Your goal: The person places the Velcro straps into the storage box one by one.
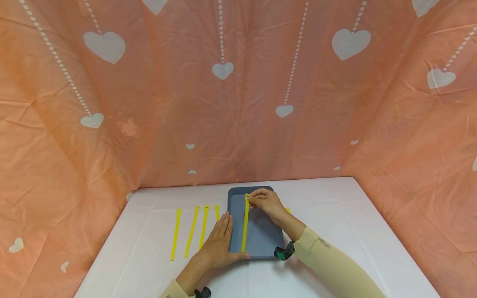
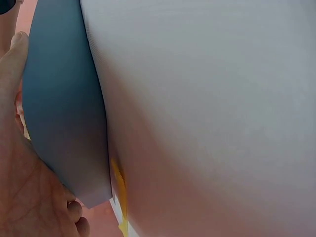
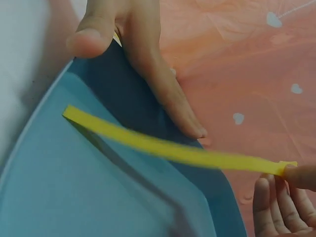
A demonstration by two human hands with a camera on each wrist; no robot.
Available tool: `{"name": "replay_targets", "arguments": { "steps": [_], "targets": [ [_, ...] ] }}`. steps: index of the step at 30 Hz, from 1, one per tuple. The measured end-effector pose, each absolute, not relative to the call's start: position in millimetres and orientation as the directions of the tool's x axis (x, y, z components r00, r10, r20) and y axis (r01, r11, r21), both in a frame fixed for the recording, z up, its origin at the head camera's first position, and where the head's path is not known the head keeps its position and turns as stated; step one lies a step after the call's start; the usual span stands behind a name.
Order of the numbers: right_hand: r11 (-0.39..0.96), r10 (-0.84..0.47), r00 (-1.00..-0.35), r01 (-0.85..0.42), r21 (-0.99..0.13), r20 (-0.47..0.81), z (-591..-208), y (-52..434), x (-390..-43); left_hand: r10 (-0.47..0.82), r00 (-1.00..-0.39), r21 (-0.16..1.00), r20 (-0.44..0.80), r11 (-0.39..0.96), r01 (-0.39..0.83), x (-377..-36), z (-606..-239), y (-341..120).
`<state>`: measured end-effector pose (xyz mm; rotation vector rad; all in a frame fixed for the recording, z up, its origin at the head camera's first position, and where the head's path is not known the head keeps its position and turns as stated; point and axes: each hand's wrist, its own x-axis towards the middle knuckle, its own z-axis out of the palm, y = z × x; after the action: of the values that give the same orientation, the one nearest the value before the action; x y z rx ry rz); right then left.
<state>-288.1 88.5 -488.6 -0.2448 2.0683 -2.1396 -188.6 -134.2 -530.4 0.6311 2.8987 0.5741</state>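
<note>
A grey-blue rectangular tray (image 1: 263, 238) lies on the white table. My left hand (image 1: 220, 246) rests along its left side with fingers straight and thumb at the front rim; the left wrist view shows the palm (image 2: 27, 182) against the tray's outer wall (image 2: 64, 89). Over the tray, my right hand (image 1: 269, 205) pinches a yellow strap cable tie (image 1: 245, 227) by its slotted head between thumb and fingers. In the right wrist view this cable tie (image 3: 163, 149) slants down, its free end at the tray floor (image 3: 74, 168), casting a shadow.
Several more yellow cable ties lie roughly parallel left of the tray, the outermost cable tie (image 1: 176, 236) farthest off; my left hand covers part of the nearest ones. Another yellow piece (image 1: 288, 210) peeks out behind my right wrist. Pink heart-printed curtains (image 1: 238, 136) enclose the table (image 1: 335, 215).
</note>
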Motion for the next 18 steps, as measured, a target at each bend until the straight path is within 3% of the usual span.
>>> {"name": "replay_targets", "arguments": {
  "steps": [18],
  "targets": [
    [0.008,-0.205,-0.974,0.102,-0.995,-0.101,-516.4,65.7,-308.3,0.434,-0.899,0.402,-0.048,0.833,0.381,-188.9,-530.2,-135.9]
  ]
}}
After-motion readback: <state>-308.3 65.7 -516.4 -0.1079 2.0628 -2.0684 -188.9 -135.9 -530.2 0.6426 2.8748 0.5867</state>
